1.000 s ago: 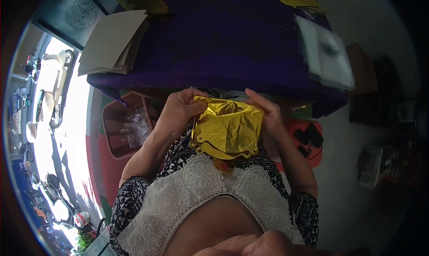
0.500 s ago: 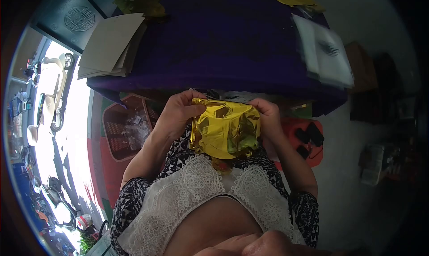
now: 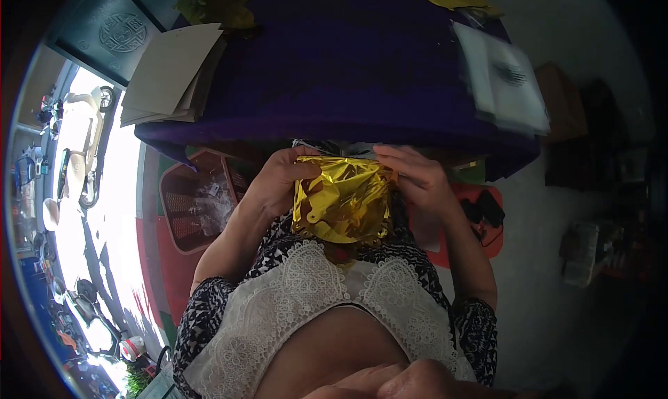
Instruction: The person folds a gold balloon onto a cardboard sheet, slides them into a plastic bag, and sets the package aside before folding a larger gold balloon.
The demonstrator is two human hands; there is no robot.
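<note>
Head view: left hand (image 3: 278,183) and right hand (image 3: 417,180), fingers pinching the gold foil sheet (image 3: 341,200), raised near the desk (image 3: 348,72); no readable writing.

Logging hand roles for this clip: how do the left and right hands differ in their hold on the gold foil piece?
The left hand grips the gold foil piece at its upper left corner, thumb on the front. The right hand sits at the upper right edge, fingers stretched along the top. The left looks curled tighter; the right looks more open. Both touch the foil, held in front of the chest.
</note>
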